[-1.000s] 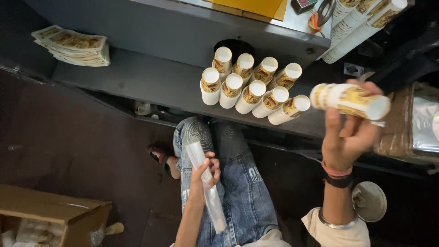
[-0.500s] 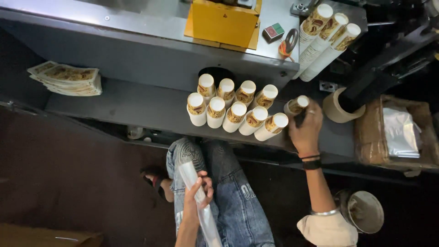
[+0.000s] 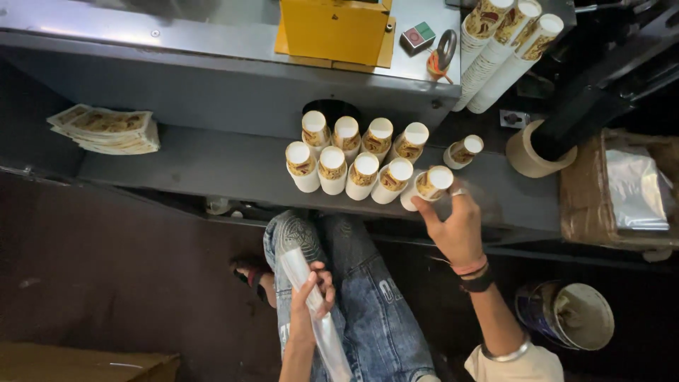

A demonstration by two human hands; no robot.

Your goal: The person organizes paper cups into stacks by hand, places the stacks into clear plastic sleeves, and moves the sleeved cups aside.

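Your right hand (image 3: 458,228) sits at the front edge of the grey metal shelf (image 3: 212,166), and its fingers touch the cup stack (image 3: 427,187) at the right end of the front row, curled lightly on it. That stack is tall and round like a tube, made of smooth paper with a white rim and a brown and gold picture on its side. Its long side stands up from the shelf, and its open white end tips toward 1 o'clock. Eight more cup stacks (image 3: 350,155) stand close together at 9 o'clock from it, in two rows, touching each other. One lone stack (image 3: 463,151) stands apart at 1 o'clock. The shelf has lots of bare room on the left, out to a pile of flat printed paper sheets (image 3: 106,129) at the far left edge. On the right there is bare room up to a round roll of brown tape (image 3: 527,155). Your left hand (image 3: 312,290) is down over your blue jeans (image 3: 368,311), closed around a long clear plastic sleeve (image 3: 318,318). The sleeve is thin, shiny and soft, and it runs from 11 o'clock to 5 o'clock across your lap.
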